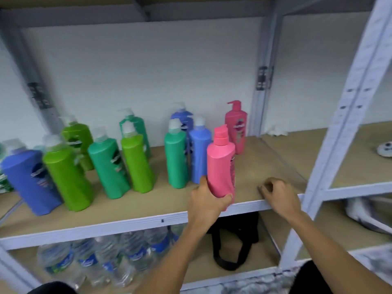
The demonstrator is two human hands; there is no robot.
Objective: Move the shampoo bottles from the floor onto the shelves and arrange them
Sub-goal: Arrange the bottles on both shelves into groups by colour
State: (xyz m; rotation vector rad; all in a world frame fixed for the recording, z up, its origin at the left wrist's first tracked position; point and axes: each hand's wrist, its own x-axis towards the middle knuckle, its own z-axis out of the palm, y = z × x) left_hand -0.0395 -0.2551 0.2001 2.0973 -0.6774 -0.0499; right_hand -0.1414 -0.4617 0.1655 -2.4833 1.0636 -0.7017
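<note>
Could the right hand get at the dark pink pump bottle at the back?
Probably yes: the right hand rests at the shelf edge, with bare board between it and the dark pink pump bottle.

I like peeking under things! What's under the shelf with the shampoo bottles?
Under the shelf sit clear water bottles with blue labels and a black bag. The arms and the shelf's front edge cover part of the bag and whatever lies farther back.

Shampoo bottles point(135, 153) standing on the shelf point(148, 217), water bottles point(101, 257) beneath (bag point(233, 236) to their right)
</note>
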